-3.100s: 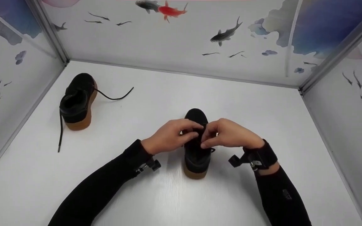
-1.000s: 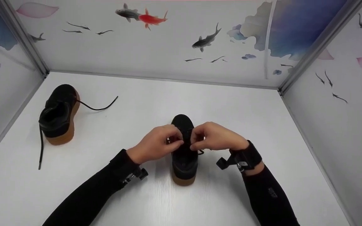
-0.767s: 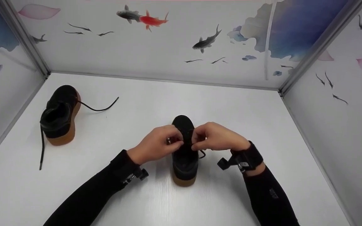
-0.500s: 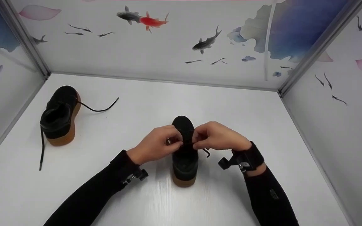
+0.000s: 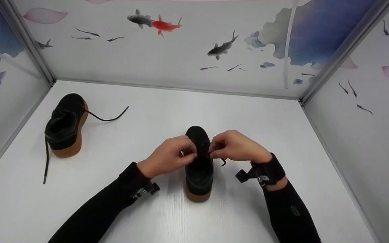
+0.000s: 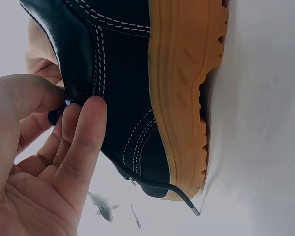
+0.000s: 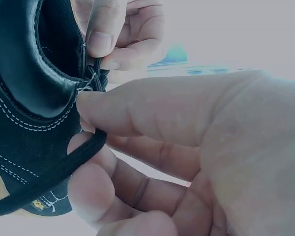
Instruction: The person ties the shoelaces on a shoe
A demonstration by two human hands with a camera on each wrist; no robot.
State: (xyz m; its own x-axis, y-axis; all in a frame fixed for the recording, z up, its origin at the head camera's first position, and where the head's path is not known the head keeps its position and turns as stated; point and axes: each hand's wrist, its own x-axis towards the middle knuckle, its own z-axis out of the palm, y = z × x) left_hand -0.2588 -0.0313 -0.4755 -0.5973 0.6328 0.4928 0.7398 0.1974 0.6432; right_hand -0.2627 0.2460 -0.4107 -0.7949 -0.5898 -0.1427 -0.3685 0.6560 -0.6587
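A black shoe [image 5: 199, 180] with a tan sole stands at the middle of the table, toe pointing away. My left hand [image 5: 172, 153] pinches the shoe's edge at the lacing; in the left wrist view, fingers [image 6: 83, 132] lie along its outer side. A lace end with a metal tip [image 6: 195, 211] hangs over that side near the toe. Opposite, my right hand [image 5: 236, 146] pinches a black shoelace [image 7: 54, 172] between thumb and finger, right at the eyelet edge. The lace's tail shows beneath this hand in the head view.
A second black shoe [image 5: 62, 135] with a tan sole stands at the far left. One loose lace [image 5: 110, 118] stretches to its right, another [image 5: 46, 165] trails toward the front. Printed white panels [image 5: 167, 60] enclose the white table [image 5: 140, 209] at the back and sides.
The right hand has drawn slightly right, widening the gap to the left hand. The lace loop beside the shoe now shows as a tail farther right. The head view has shifted.
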